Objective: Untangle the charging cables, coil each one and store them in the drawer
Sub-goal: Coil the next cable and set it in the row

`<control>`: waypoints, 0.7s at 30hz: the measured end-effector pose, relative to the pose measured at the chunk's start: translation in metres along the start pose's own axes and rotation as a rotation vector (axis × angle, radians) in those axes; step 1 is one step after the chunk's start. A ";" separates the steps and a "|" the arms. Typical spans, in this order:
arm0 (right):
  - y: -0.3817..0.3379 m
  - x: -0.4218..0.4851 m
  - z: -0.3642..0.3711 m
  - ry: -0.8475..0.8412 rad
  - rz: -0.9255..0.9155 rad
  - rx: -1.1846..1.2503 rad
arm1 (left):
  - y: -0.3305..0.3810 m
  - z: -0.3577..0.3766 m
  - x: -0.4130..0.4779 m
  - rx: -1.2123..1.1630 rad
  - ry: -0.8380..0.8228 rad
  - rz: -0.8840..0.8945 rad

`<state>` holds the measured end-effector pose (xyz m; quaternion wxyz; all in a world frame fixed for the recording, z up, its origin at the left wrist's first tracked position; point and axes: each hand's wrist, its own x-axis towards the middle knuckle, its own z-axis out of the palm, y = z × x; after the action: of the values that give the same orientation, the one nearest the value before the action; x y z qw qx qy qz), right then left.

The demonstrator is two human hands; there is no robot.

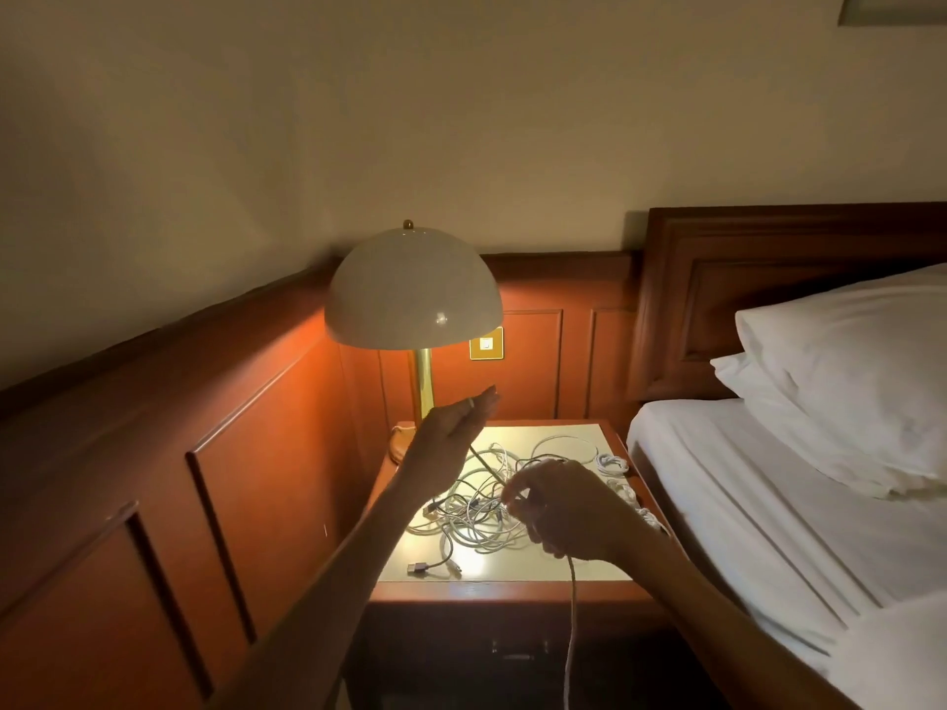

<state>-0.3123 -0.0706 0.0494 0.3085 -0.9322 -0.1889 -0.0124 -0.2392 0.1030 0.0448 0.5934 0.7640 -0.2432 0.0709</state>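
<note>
Describer: Panelling (pixel 153 453) of reddish wood is running along the left. Next to it, a lamp (pixel 412 294) with a pale dome shade is glowing at the back of a nightstand (pixel 512 568).

Listener: Where are the cables lying?

Describer: A tangle of white cables (pixel 476 509) is sprawling across the lit middle of the nightstand top, with a dark plug (pixel 417 567) lying near the front edge. The left hand (pixel 451 438) is hovering above the tangle's left side, thumb and fingertips pinching the end of one cable (pixel 487 466), which is stretching down to the right.

Listener: And the other hand?

Describer: The right hand (pixel 569 509) is hanging over the tangle's right side, fingers curled and pinching a cable. A strand (pixel 571 632) is dangling from under it past the nightstand's front. Behind it, small coiled bundles (pixel 612 463) are lying along the right edge. The drawer (pixel 517 653) is sitting in shadow below the top, and I cannot tell whether it is open. A bed (pixel 768 530) with a white pillow (pixel 845 376) is filling the right.
</note>
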 end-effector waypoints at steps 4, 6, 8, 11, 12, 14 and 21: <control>-0.003 0.007 -0.044 0.016 -0.096 -0.224 | -0.002 -0.005 -0.013 0.176 -0.466 -0.092; -0.001 0.015 -0.074 -0.037 -0.123 -0.161 | 0.004 -0.005 -0.017 0.064 -0.623 -0.193; 0.001 0.019 -0.093 -0.110 -0.169 0.005 | 0.015 -0.003 -0.022 -0.072 -0.784 -0.242; 0.004 0.019 -0.087 -0.101 -0.191 0.357 | 0.039 0.001 -0.029 -0.269 -0.823 -0.259; 0.005 0.019 -0.077 -0.064 -0.152 0.509 | 0.046 0.004 -0.033 -0.402 -0.748 -0.264; 0.008 0.015 -0.048 0.020 -0.018 0.810 | 0.049 0.006 -0.034 -0.704 -0.432 -0.259; 0.000 -0.029 0.030 0.054 0.076 0.768 | 0.026 0.024 -0.028 -1.153 -0.004 -0.230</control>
<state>-0.3422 -0.0630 0.0207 0.6401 -0.7546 -0.1367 0.0463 -0.2801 0.0841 0.0495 0.9165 0.3397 -0.1593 -0.1389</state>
